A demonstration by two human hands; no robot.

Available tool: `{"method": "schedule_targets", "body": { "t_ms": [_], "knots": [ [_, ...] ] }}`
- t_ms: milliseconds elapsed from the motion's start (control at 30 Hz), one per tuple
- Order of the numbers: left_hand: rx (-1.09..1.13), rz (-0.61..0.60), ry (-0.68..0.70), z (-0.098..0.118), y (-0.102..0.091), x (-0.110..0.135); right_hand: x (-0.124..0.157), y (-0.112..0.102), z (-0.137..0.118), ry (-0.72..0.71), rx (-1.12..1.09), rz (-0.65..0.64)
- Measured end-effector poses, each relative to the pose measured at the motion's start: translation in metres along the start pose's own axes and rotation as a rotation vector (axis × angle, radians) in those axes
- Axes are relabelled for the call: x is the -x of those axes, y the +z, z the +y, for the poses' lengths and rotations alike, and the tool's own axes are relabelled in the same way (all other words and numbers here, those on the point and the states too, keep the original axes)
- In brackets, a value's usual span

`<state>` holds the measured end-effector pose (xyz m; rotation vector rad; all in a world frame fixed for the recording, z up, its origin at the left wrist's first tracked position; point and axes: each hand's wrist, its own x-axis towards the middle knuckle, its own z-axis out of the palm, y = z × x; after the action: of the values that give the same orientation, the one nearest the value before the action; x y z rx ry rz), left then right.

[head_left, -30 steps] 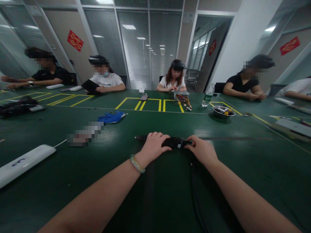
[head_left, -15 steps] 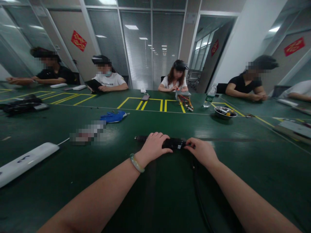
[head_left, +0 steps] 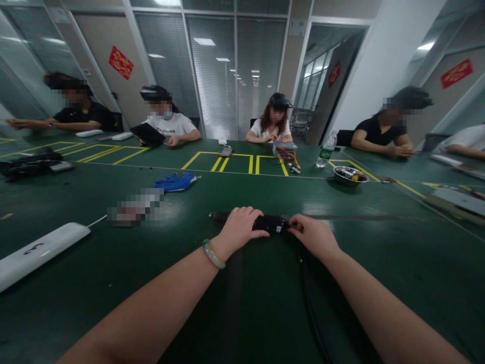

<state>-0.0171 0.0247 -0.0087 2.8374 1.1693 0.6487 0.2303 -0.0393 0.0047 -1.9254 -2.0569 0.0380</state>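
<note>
A long black tool (head_left: pixel 270 223) lies crosswise on the green table (head_left: pixel 113 268) in front of me. My left hand (head_left: pixel 239 231), with a pale green bangle on its wrist, is closed over the tool's left half, fingers curled across the top. My right hand (head_left: pixel 314 234) pinches the tool's right end, where a black cable (head_left: pixel 308 283) runs back toward me. The tool's dark tip (head_left: pixel 217 216) sticks out to the left of my left hand.
A white power strip (head_left: pixel 38 250) lies at the near left. A blue glove (head_left: pixel 176 181) lies behind a blurred patch. Farther back stand a metal bowl (head_left: pixel 348 175), a water bottle (head_left: pixel 325 149) and a wired box (head_left: pixel 285 150). Several people sit around the far edge.
Both hands keep their hold on the black tool. The view has shifted slightly; a person at the far left has raised a dark tablet.
</note>
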Motion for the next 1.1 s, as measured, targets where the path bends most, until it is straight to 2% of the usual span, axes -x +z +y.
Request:
{"method": "schedule_targets", "body": {
  "t_ms": [267,433,700,967,1100],
  "knots": [
    [-0.01,-0.027,-0.01,0.0,-0.001,-0.001,0.001,0.001,0.0,-0.004,0.03,0.0],
    [-0.06,-0.096,-0.022,-0.006,-0.008,-0.002,0.003,0.0,0.0,0.02,-0.007,-0.019],
    [-0.103,-0.245,-0.093,-0.012,-0.022,-0.001,0.003,0.004,0.005,0.136,-0.339,-0.16],
    [-0.119,-0.301,-0.056,-0.014,-0.036,0.002,0.008,0.0,0.005,0.032,-0.507,-0.295],
    [-0.094,-0.302,-0.062,-0.019,-0.036,0.004,0.008,-0.001,0.009,0.002,-0.734,-0.408]
  ]
}}
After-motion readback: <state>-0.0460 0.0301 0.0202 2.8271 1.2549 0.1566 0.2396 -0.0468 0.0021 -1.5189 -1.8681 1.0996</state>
